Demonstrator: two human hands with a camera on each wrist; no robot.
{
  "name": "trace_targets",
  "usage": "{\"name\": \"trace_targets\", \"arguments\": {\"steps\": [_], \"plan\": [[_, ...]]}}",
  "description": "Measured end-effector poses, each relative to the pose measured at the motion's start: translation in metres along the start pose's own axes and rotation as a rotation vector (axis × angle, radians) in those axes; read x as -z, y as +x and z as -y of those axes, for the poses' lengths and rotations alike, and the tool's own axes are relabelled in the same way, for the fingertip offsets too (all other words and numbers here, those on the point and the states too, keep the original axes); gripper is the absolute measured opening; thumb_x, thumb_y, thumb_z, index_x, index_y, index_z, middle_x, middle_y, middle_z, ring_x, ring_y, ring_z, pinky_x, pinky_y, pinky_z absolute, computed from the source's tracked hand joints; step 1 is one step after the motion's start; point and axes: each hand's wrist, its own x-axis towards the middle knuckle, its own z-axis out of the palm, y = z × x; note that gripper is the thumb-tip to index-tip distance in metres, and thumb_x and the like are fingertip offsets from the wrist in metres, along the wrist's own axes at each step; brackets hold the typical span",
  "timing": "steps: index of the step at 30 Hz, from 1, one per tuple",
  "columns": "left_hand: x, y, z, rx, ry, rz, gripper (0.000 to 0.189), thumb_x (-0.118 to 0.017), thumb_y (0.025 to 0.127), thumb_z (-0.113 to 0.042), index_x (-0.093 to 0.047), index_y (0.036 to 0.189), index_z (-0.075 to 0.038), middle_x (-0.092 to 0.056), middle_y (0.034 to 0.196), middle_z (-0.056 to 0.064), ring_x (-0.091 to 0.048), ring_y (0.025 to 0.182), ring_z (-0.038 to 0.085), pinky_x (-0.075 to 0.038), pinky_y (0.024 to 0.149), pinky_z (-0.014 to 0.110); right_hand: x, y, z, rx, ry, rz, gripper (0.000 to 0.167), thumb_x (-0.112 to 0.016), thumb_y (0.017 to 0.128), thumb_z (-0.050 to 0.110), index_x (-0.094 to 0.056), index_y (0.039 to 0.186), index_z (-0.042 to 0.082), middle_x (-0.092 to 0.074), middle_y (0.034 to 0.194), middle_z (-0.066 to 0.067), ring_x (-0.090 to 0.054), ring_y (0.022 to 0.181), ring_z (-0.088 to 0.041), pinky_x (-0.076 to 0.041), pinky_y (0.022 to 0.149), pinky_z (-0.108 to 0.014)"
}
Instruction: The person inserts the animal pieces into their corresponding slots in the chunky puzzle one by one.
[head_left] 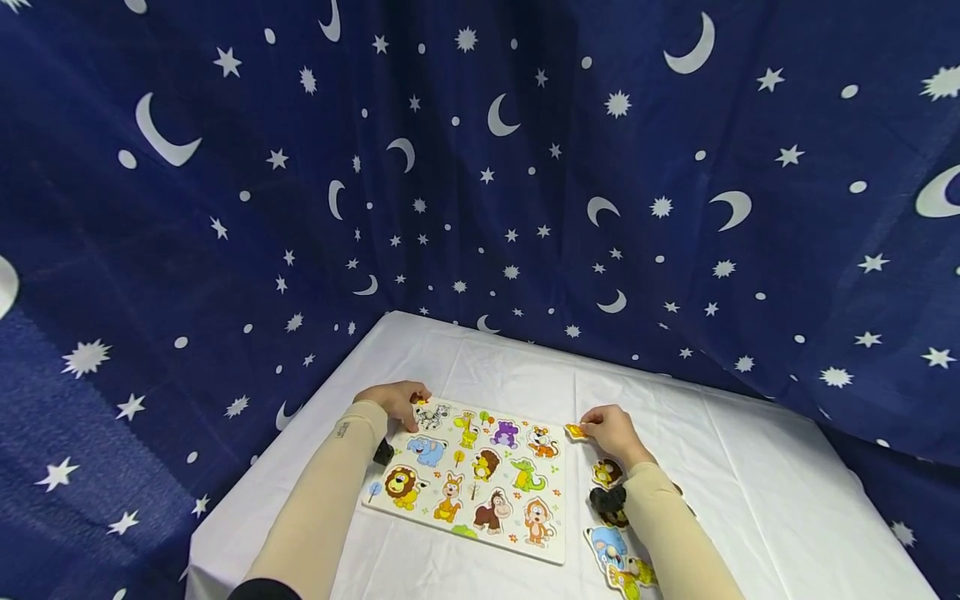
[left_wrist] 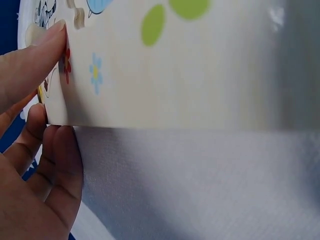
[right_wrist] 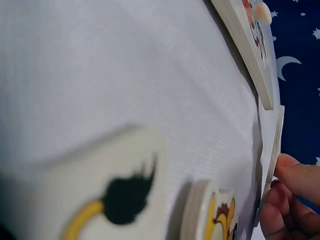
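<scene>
A wooden animal puzzle board (head_left: 442,517) lies on the white-covered table. My left hand (head_left: 393,402) grips its far left corner, thumb (left_wrist: 47,42) over the top face and fingers (left_wrist: 67,165) at the edge. A small brown-and-red patch shows beside those fingers; whether it is a loose piece or print, I cannot tell. To the right of the board, my right hand (head_left: 611,429) pinches a thin yellow-orange puzzle piece (head_left: 575,432) between thumb and fingers. That piece is edge-on in the right wrist view (right_wrist: 272,160), its picture hidden. Knobs (right_wrist: 262,13) stand up on the tiger and the zebra.
Loose pieces lie near my right forearm: a brown-faced one (head_left: 606,473), a blue elephant (head_left: 606,546) and a yellow-green one (head_left: 630,579) overlapping it. A blurred piece with a black-tufted tail (right_wrist: 125,200) is close to the right wrist camera. A star-patterned blue curtain (head_left: 480,167) hangs behind the table.
</scene>
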Motion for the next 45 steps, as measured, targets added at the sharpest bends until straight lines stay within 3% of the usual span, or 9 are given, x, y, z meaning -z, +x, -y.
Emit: {"name": "trace_targets", "arguments": {"steps": [10, 26, 45], "plan": [[0.002, -0.001, -0.002, -0.016, -0.001, 0.018, 0.064, -0.084, 0.073, 0.006, -0.059, 0.129, -0.014, -0.054, 0.127, 0.007, -0.047, 0.115, 0.022, -0.039, 0.108, 0.039, -0.005, -0.001, 0.003, 0.005, 0.042, 0.02, 0.006, -0.072, 0.088, 0.006, -0.075, 0.087, 0.001, -0.071, 0.079, -0.005, -0.055, 0.07, -0.013, -0.044, 0.065, -0.029], [0.0, -0.001, -0.001, -0.014, -0.01, 0.029, 0.065, -0.083, 0.073, 0.006, -0.058, 0.13, -0.014, -0.055, 0.127, 0.007, -0.047, 0.116, 0.022, -0.038, 0.11, 0.04, -0.013, -0.006, 0.013, 0.014, 0.079, 0.042, 0.005, -0.072, 0.089, 0.006, -0.073, 0.085, 0.003, -0.067, 0.074, 0.0, -0.052, 0.066, -0.013, -0.042, 0.061, -0.027], [0.001, 0.001, -0.001, -0.003, -0.006, 0.025, 0.064, -0.082, 0.075, 0.005, -0.057, 0.131, -0.015, -0.052, 0.131, 0.007, -0.045, 0.118, 0.022, -0.036, 0.111, 0.039, -0.02, -0.009, 0.027, 0.037, 0.114, 0.066, 0.004, -0.069, 0.09, 0.002, -0.073, 0.088, 0.001, -0.068, 0.077, -0.005, -0.054, 0.069, -0.014, -0.044, 0.062, -0.027]]}}
